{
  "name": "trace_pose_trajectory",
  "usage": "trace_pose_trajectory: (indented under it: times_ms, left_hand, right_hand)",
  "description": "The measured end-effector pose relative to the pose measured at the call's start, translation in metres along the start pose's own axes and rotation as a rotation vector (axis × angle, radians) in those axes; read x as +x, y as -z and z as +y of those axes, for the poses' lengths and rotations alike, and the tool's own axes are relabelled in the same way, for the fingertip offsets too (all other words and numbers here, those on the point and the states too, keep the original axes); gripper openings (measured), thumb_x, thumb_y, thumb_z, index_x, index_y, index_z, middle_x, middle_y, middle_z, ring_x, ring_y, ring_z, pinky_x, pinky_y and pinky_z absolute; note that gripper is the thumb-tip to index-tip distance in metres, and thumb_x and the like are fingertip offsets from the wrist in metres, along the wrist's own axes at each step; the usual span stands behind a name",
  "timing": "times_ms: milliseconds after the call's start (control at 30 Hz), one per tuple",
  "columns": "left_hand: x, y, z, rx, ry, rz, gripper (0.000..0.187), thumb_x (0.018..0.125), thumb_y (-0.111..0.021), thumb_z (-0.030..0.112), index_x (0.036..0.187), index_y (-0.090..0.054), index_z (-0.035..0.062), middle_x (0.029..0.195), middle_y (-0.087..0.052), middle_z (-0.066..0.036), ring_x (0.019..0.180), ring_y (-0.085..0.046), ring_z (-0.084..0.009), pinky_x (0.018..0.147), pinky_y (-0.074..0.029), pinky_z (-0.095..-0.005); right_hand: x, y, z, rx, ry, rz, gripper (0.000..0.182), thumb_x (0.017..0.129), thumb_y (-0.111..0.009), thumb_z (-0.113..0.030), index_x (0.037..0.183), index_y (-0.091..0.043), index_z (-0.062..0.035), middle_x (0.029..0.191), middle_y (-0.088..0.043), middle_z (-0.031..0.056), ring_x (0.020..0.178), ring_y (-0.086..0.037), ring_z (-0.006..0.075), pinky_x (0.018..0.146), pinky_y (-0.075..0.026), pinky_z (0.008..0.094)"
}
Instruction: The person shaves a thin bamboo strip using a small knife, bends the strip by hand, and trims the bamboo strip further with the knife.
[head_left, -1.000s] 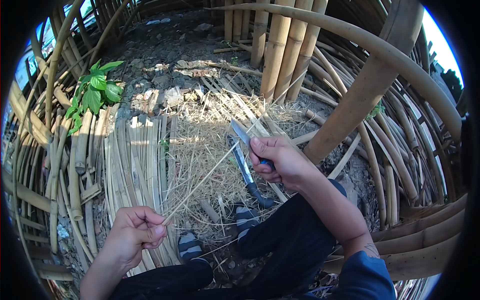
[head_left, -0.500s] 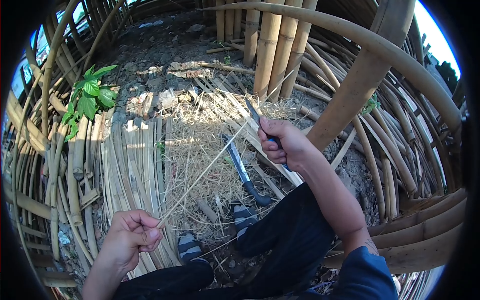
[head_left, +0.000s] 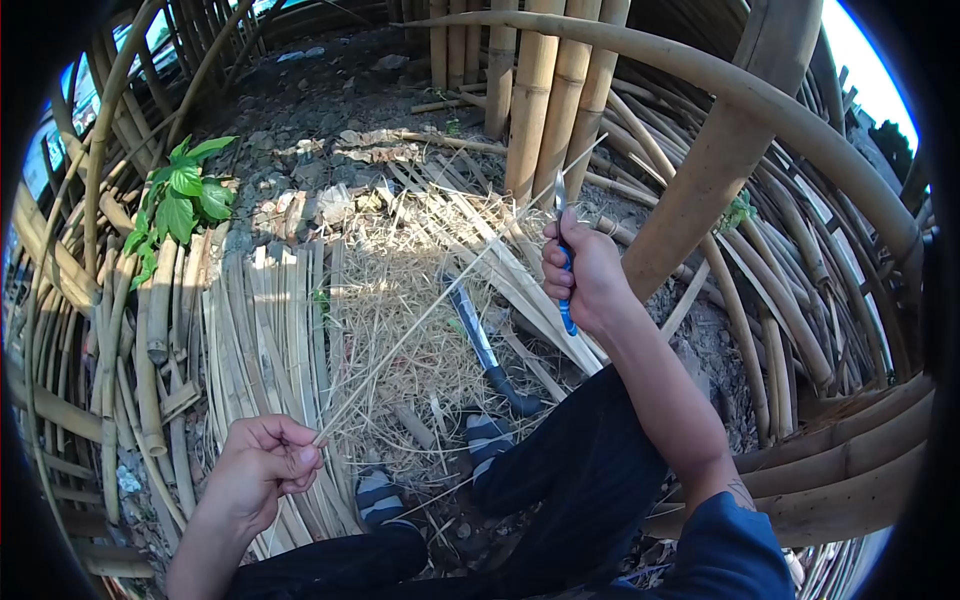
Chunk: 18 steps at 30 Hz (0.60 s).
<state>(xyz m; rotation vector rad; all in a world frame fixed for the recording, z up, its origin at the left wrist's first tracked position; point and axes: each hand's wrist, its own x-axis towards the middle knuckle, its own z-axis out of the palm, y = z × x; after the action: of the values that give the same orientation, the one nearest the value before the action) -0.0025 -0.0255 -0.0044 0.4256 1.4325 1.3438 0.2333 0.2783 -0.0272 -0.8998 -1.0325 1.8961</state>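
Observation:
My left hand (head_left: pixel 262 468) pinches one end of a thin bamboo strip (head_left: pixel 415 328) between thumb and fingers, low on the left. The strip runs up and to the right, its far end showing beyond the knife. In my right hand (head_left: pixel 588 268) is a knife (head_left: pixel 567 262) with a blue and black handle, my fingers wrapped round it. Its blade points upward and overlaps the strip in this view. Below, a machete (head_left: pixel 472 322) with a dark handle lies on a pile of bamboo shavings (head_left: pixel 385 300), between the two hands.
Split bamboo slats (head_left: pixel 262 330) lie side by side at the left. Upright bamboo poles (head_left: pixel 533 110) stand ahead, and a thick slanting pole (head_left: pixel 705 185) rises close beyond my right forearm. A curved bamboo pole (head_left: pixel 690 68) crosses overhead. Green leaves (head_left: pixel 180 195) grow at the left.
My right hand has moved a little to the right and upward, and the knife has turned more upright with its blue handle showing. The left hand holds nearly the same place.

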Motion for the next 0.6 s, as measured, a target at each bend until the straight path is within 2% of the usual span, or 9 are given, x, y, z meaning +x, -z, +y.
trace_pose_trajectory:
  times_ms: [33,133,200,267,333,467,500,567,600]
  left_hand:
    - [0.001,0.0,-0.001,-0.004,0.03,-0.021,0.007,0.079,-0.066,-0.006,0.084,-0.061,-0.008,0.066,-0.061,-0.014,0.047,-0.048,-0.0136,0.043,-0.033,-0.0259]
    - [0.003,-0.001,-0.002,0.018,0.084,-0.069,0.008,0.08,-0.066,-0.005,0.086,-0.061,-0.0073,0.069,-0.063,-0.014,0.048,-0.05,-0.013,0.045,-0.035,-0.025]
    - [0.004,-0.002,-0.002,0.041,0.106,-0.089,0.008,0.081,-0.066,-0.003,0.087,-0.062,-0.0068,0.071,-0.064,-0.014,0.049,-0.051,-0.0123,0.046,-0.037,-0.0244]
    - [0.007,-0.005,0.0,0.189,0.098,-0.151,0.009,0.089,-0.063,0.003,0.093,-0.063,-0.0046,0.077,-0.066,-0.01,0.057,-0.053,-0.0087,0.05,-0.041,-0.0201]
    - [0.017,-0.015,0.001,0.245,0.09,-0.187,0.012,0.091,-0.061,0.007,0.096,-0.063,-0.0042,0.077,-0.065,-0.008,0.059,-0.053,-0.0074,0.052,-0.042,-0.0191]
    - [0.031,-0.034,0.006,0.28,0.067,-0.332,0.018,0.096,-0.057,0.013,0.101,-0.064,-0.0025,0.078,-0.064,-0.004,0.061,-0.052,-0.0039,0.053,-0.041,-0.0172]
    - [0.033,-0.034,0.006,0.27,0.068,-0.315,0.018,0.096,-0.057,0.013,0.101,-0.064,-0.0025,0.078,-0.064,-0.004,0.061,-0.052,-0.0039,0.053,-0.041,-0.0172]
    - [0.037,-0.033,0.007,0.359,-0.006,-0.241,0.016,0.095,-0.057,0.012,0.101,-0.065,-0.0016,0.076,-0.062,-0.003,0.061,-0.05,-0.0025,0.052,-0.039,-0.0166]
    - [0.038,-0.031,0.006,0.358,-0.034,-0.204,0.016,0.095,-0.058,0.012,0.102,-0.065,-0.001,0.076,-0.062,-0.002,0.06,-0.048,-0.0019,0.051,-0.037,-0.0158]
  right_hand:
    - [-0.008,-0.005,-0.001,-0.005,0.006,-0.003,0.041,0.099,-0.046,-0.045,0.09,-0.05,-0.0049,0.062,-0.04,-0.0029,0.044,-0.034,0.0057,0.04,-0.026,0.0218]
    - [-0.023,-0.021,0.003,0.06,0.088,-0.085,0.035,0.094,-0.057,-0.04,0.092,-0.05,-0.0054,0.059,-0.036,-0.0033,0.044,-0.031,0.005,0.04,-0.026,0.0213]
    - [-0.022,-0.021,0.006,0.086,0.084,-0.07,0.034,0.095,-0.058,-0.038,0.092,-0.051,-0.0051,0.058,-0.036,-0.0036,0.043,-0.032,0.005,0.04,-0.026,0.0212]
    - [-0.022,-0.024,0.008,0.105,0.083,-0.068,0.032,0.095,-0.058,-0.036,0.092,-0.051,-0.0048,0.056,-0.035,-0.0038,0.043,-0.032,0.0049,0.04,-0.026,0.0211]
    - [-0.032,-0.032,0.015,0.116,-0.02,-0.168,0.03,0.096,-0.056,-0.034,0.093,-0.052,-0.0045,0.054,-0.035,-0.0041,0.042,-0.033,0.0055,0.04,-0.028,0.022]
    - [-0.052,-0.053,0.037,-0.008,-0.07,-0.398,0.029,0.098,-0.052,-0.032,0.094,-0.05,-0.0033,0.057,-0.039,-0.0021,0.042,-0.034,0.0068,0.04,-0.029,0.0232]
    - [-0.054,-0.056,0.039,-0.011,-0.083,-0.414,0.029,0.098,-0.052,-0.032,0.094,-0.05,-0.0033,0.057,-0.039,-0.0021,0.042,-0.034,0.0068,0.04,-0.029,0.0232]
    - [-0.058,-0.06,0.037,-0.002,-0.018,-0.265,0.037,0.097,-0.052,-0.04,0.099,-0.052,-0.003,0.06,-0.043,-0.0005,0.044,-0.037,0.0061,0.041,-0.031,0.0224]
    - [-0.059,-0.059,0.039,0.041,0.031,-0.169,0.037,0.1,-0.045,-0.041,0.098,-0.051,-0.0044,0.062,-0.045,0.0007,0.046,-0.037,0.0056,0.041,-0.031,0.0219]
